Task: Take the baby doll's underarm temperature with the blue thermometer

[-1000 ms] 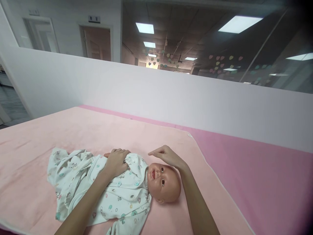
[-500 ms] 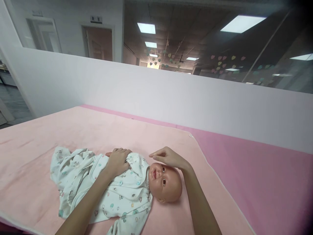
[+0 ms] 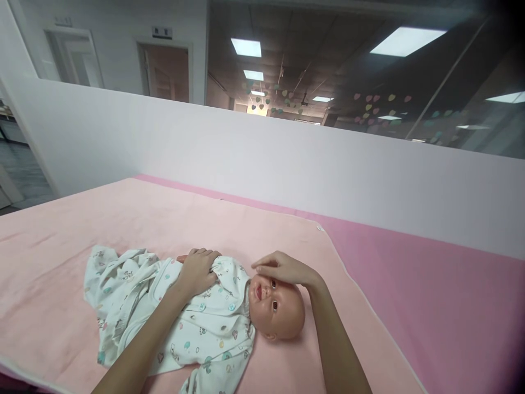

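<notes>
A baby doll lies on its back, its head to the right. It wears a white printed baby gown with small snap buttons. My left hand is closed round the doll's far sleeved arm, and the doll's small hand peeks out beside my fingers. At the far side of the doll's head is my right hand, fingers stretched out and slightly bent, holding nothing. Its palm hides that side of the head; whether it touches there I cannot tell.
A pale pink blanket with a white edge lies under the doll. Darker pink padding shows to the right. Behind rises a white partition topped by a glass pane with heart stickers.
My right hand has lowered slightly towards the doll's head. My left hand and the doll's body have stayed in place.
</notes>
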`<action>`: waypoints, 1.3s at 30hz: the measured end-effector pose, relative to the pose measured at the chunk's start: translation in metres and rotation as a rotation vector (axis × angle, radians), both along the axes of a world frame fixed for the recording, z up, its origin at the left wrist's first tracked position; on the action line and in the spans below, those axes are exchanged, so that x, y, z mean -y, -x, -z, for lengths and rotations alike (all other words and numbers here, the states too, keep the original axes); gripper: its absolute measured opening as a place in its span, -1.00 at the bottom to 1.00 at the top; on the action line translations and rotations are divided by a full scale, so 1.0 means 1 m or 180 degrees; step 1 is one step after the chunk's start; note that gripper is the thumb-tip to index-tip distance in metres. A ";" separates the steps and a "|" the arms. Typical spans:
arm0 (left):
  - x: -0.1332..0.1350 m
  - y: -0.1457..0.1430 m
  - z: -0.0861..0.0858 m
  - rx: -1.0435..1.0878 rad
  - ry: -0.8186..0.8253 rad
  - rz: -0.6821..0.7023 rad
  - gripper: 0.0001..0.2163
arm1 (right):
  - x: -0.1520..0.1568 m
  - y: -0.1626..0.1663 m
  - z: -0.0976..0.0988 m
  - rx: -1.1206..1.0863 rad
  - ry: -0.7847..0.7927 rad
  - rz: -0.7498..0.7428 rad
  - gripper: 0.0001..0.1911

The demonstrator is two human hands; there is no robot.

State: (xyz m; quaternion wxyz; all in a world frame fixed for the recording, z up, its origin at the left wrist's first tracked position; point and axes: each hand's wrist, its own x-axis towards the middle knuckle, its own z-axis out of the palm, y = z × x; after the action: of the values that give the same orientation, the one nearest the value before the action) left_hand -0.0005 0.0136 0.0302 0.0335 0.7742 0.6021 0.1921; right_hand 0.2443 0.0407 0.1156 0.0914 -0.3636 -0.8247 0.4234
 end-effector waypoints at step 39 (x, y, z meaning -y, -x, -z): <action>0.011 -0.008 -0.008 0.3435 0.1619 0.1120 -0.79 | 0.053 0.053 0.001 0.1247 -0.1199 -0.0089 -0.80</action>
State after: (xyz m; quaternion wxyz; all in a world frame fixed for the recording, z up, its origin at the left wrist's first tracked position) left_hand 0.0075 0.0024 0.0379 0.5477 0.6234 0.3907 0.3984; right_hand 0.1909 -0.0122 0.1147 -0.0098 -0.4038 -0.8958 0.1853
